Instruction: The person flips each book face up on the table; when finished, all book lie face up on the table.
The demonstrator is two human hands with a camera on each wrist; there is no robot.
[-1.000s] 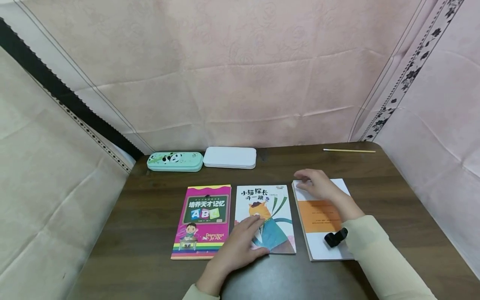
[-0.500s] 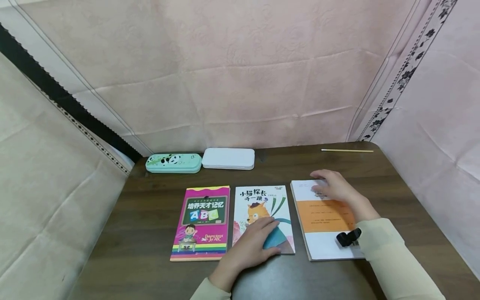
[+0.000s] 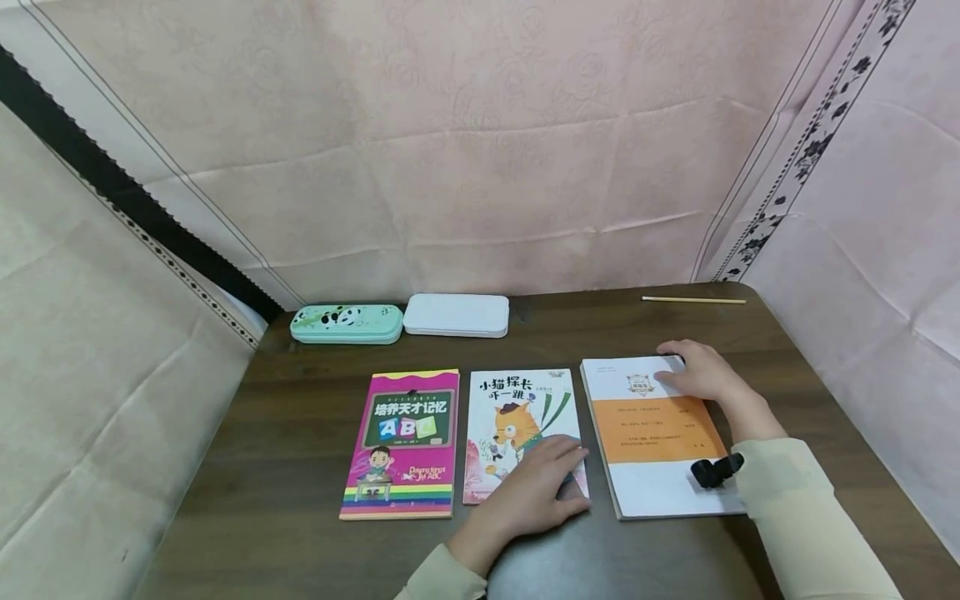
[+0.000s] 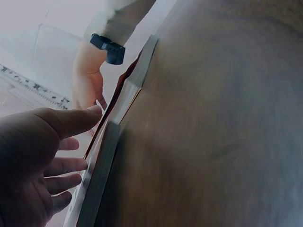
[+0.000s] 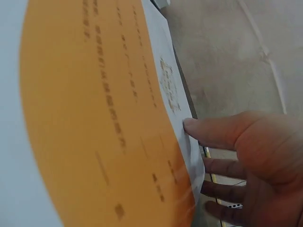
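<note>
Three books lie in a row on the dark wooden table [image 3: 300, 533]: a pink ABC book [image 3: 401, 442], a cat picture book [image 3: 513, 408] and a white book with an orange band [image 3: 648, 433]. My left hand [image 3: 543, 492] lies flat on the cat book's lower right corner, fingers straight; in the left wrist view the left hand [image 4: 57, 156] sits beside that book's edge [image 4: 102, 170]. My right hand [image 3: 693, 375] rests on the white-orange book's top right corner. In the right wrist view its thumb [image 5: 208, 132] touches the cover [image 5: 94, 118] and the fingers reach past the edge.
A green panda pencil case [image 3: 347, 323] and a white case [image 3: 456, 316] lie along the back edge. A thin pencil [image 3: 693, 300] sits at the back right. Pink cloth walls enclose the table on three sides.
My right hand slid right along the top of the white-orange book, from its left corner to its right corner. My left hand slid right and down over the cat book.
</note>
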